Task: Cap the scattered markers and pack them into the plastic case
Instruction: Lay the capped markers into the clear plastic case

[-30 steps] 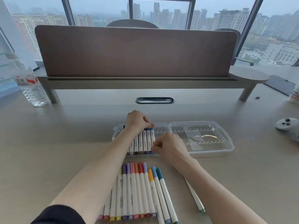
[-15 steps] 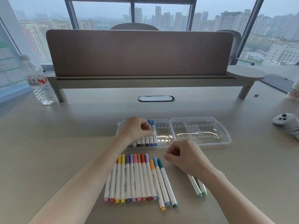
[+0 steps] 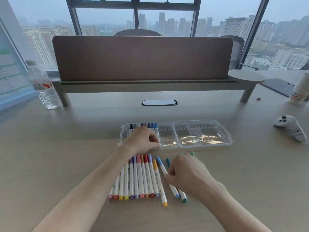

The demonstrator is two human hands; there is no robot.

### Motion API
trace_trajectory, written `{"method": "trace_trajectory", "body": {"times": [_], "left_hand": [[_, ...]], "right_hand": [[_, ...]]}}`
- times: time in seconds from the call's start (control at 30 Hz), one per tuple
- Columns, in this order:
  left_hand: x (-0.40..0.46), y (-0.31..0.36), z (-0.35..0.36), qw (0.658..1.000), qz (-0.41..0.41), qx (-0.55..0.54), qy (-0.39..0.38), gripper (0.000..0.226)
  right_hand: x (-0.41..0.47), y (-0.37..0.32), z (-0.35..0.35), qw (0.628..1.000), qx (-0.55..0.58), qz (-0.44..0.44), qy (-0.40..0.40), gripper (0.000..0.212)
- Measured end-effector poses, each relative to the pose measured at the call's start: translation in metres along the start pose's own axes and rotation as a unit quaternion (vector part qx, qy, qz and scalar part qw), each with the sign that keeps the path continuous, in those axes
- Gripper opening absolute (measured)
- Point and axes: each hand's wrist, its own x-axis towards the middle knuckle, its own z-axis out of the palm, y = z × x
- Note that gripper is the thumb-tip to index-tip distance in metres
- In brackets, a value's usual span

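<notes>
Your left hand (image 3: 142,139) rests curled on the markers in the case (image 3: 205,144); your right hand (image 3: 185,171) pinches the blue marker (image 3: 161,165) on the desk (image 3: 66,156).

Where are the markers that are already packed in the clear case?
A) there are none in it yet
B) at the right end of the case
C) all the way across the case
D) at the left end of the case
D: the packed markers stand in a row at the left end of the plastic case, by the left hand; the rest of the case holds none.
</notes>
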Motion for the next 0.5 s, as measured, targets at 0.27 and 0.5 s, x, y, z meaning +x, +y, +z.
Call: {"method": "trace_trajectory", "body": {"times": [0.27, 0.5], "left_hand": [[-0.003, -0.002, -0.003, 1.000, -0.008, -0.003, 0.004, 0.012], [0.001, -0.002, -0.010, 0.992, -0.032, -0.123, -0.019, 0.022]], "right_hand": [[0.003, -0.004, -0.003, 1.000, 0.004, 0.030, -0.002, 0.033], [0.018, 0.005, 0.000, 0.994, 0.080, 0.039, 0.061, 0.032]]}}
